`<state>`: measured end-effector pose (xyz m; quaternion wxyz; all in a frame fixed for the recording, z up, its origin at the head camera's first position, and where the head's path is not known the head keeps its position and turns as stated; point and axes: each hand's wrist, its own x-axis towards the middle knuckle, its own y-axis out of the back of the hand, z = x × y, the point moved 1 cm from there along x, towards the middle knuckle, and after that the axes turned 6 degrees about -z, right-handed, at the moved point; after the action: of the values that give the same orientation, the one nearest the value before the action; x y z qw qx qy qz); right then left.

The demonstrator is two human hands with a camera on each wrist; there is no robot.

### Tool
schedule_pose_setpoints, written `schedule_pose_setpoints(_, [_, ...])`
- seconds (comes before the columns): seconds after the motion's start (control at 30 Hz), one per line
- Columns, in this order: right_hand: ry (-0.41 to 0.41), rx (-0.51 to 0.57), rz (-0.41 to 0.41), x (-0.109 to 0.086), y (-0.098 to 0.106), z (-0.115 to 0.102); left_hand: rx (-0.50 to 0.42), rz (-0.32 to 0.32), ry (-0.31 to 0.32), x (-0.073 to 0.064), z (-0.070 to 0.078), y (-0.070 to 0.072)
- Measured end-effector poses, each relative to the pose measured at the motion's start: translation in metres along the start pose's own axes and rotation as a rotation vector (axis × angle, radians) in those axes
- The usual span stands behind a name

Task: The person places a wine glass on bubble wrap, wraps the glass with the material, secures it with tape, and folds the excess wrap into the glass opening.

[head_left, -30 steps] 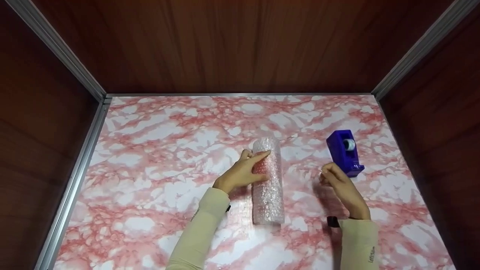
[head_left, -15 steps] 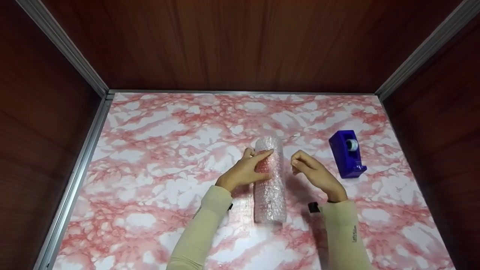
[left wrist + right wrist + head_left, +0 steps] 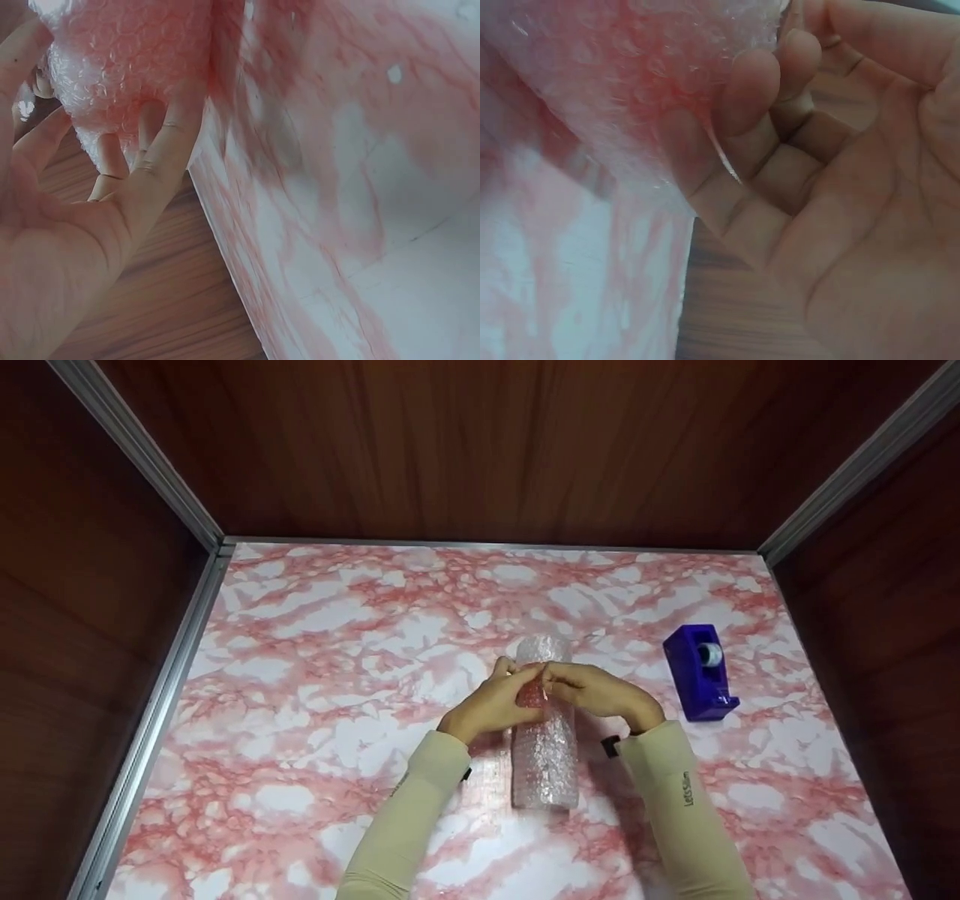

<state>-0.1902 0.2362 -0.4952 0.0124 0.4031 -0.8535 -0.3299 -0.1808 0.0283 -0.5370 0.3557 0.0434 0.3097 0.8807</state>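
A long bubble-wrapped cylinder (image 3: pixel 546 765) lies lengthwise on the pink marbled table, a reddish tint showing through its upper part. My left hand (image 3: pixel 491 701) grips it from the left, thumb and fingers spread around the wrap. The left wrist view shows fingers curled along the bubble wrap (image 3: pixel 135 52). From the right, my right hand (image 3: pixel 600 690) reaches over the cylinder and meets the left fingertips. Its bent fingers pinch a small piece of clear tape (image 3: pixel 545 694) against the wrap. In the right wrist view, fingertips (image 3: pixel 751 86) press on the bubbles.
A blue tape dispenser (image 3: pixel 697 679) with a roll of clear tape (image 3: pixel 709 655) stands to the right on the table (image 3: pixel 337 682). Dark wood panels (image 3: pixel 480 450) with metal edging enclose the back and both sides.
My right hand has moved left from beside the tape dispenser to the top of the bubble-wrapped cylinder. The left hand keeps its hold on the cylinder.
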Motion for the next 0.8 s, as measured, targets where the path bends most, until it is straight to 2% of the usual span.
schedule_pose_setpoints(0.37, [-0.088, -0.295, 0.026, 0.004, -0.001, -0.014, -0.002, 0.001, 0.003, 0.001, 0.000, -0.002])
schedule_pose_setpoints(0.63, [-0.320, -0.579, 0.045, 0.011, -0.007, -0.029, 0.008, 0.016, 0.011, 0.002, 0.001, -0.003])
schedule_pose_setpoints(0.8, [-0.441, -0.613, 0.044, 0.014, -0.004, -0.032, 0.019, 0.030, -0.018, 0.004, 0.001, -0.005])
